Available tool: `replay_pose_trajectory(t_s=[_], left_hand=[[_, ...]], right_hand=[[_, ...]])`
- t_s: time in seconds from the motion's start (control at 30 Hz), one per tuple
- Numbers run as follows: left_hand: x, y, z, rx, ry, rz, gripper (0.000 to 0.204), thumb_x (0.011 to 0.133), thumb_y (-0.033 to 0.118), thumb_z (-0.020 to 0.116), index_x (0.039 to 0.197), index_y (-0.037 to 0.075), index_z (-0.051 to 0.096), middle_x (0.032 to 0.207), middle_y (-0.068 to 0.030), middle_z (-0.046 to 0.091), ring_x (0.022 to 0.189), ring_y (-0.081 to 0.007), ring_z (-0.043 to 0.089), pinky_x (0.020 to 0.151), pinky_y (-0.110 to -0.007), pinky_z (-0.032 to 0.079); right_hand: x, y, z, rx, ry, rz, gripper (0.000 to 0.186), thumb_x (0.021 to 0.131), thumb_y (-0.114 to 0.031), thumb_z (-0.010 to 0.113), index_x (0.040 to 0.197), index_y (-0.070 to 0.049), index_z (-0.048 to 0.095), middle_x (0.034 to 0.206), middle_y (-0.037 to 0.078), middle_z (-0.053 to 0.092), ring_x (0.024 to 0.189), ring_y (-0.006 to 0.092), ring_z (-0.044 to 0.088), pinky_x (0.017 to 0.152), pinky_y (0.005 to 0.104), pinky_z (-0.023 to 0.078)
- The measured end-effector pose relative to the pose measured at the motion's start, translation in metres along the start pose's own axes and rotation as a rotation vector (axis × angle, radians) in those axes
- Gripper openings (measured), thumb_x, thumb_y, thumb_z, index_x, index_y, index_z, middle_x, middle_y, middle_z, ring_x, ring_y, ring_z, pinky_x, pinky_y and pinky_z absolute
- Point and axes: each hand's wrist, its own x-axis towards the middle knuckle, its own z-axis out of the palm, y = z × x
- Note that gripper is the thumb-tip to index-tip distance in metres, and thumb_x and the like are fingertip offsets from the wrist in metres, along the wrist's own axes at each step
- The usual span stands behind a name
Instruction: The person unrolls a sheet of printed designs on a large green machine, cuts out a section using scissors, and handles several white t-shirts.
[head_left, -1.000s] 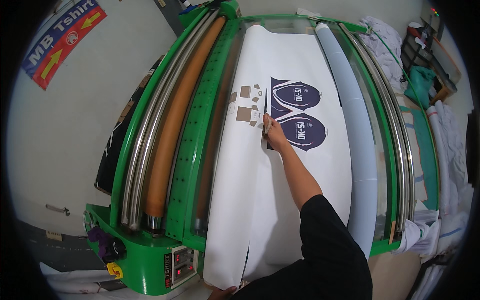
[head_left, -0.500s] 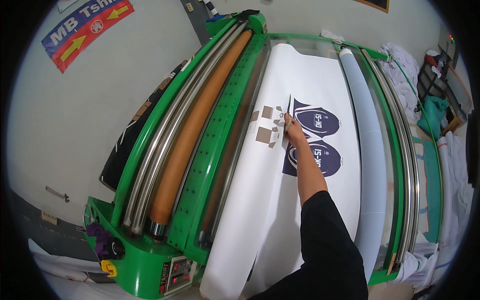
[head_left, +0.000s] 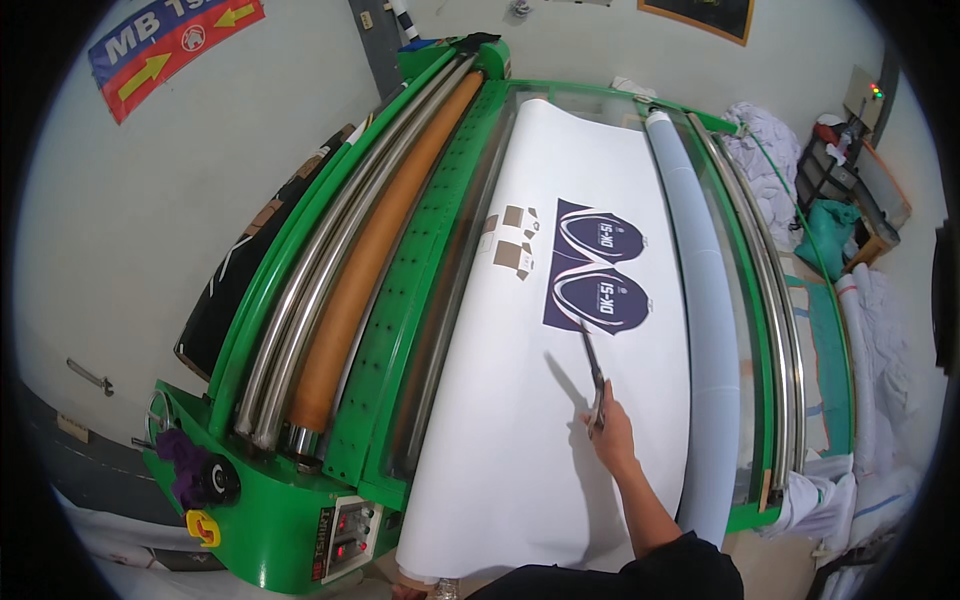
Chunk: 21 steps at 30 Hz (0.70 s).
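Observation:
My right hand (head_left: 611, 437) is closed round the handles of a pair of long scissors (head_left: 592, 362). Their blades point away from me, over the white sheet, and cast a shadow to the left. Past the tips are two dark blue printed garment shapes (head_left: 602, 240) with white curved lines. Left of these, several small brown shapes (head_left: 515, 255) are printed. The wide white sheet (head_left: 510, 400) curves over a roll on its left side. At the lower edge, a bit of my left hand (head_left: 408, 591) shows beside the roll's near end; its fingers are mostly hidden.
The green machine frame (head_left: 400, 330) surrounds the sheet. An orange-brown roller (head_left: 385, 250) and metal rollers lie left; a pale blue roll (head_left: 705, 300) lies right. A control panel (head_left: 352, 530) is at the lower left. White cloth (head_left: 762, 140) is piled at the far right.
My right hand has drawn back toward me with the scissors, from beside the printed shapes to the bare sheet nearer me. The view has shifted slightly.

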Motion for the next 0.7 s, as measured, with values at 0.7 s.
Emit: replay_pose_trajectory(t_s=[0.7], left_hand=[[-0.043, -0.219, -0.114, -0.975, -0.018, -0.486, 0.05, 0.102, 0.036, 0.057, 0.127, -0.007, 0.056, 0.105, -0.0148, 0.068, 0.094, -0.0277, 0.067, 0.082, -0.041, 0.056]], right_hand=[[-0.251, -0.056, -0.008, -0.105, -0.052, -0.148, 0.086, 0.082, -0.012, 0.078, 0.153, -0.006, 0.031, 0.106, 0.018, 0.059, 0.096, 0.0387, 0.059, 0.079, 0.0474, 0.05]])
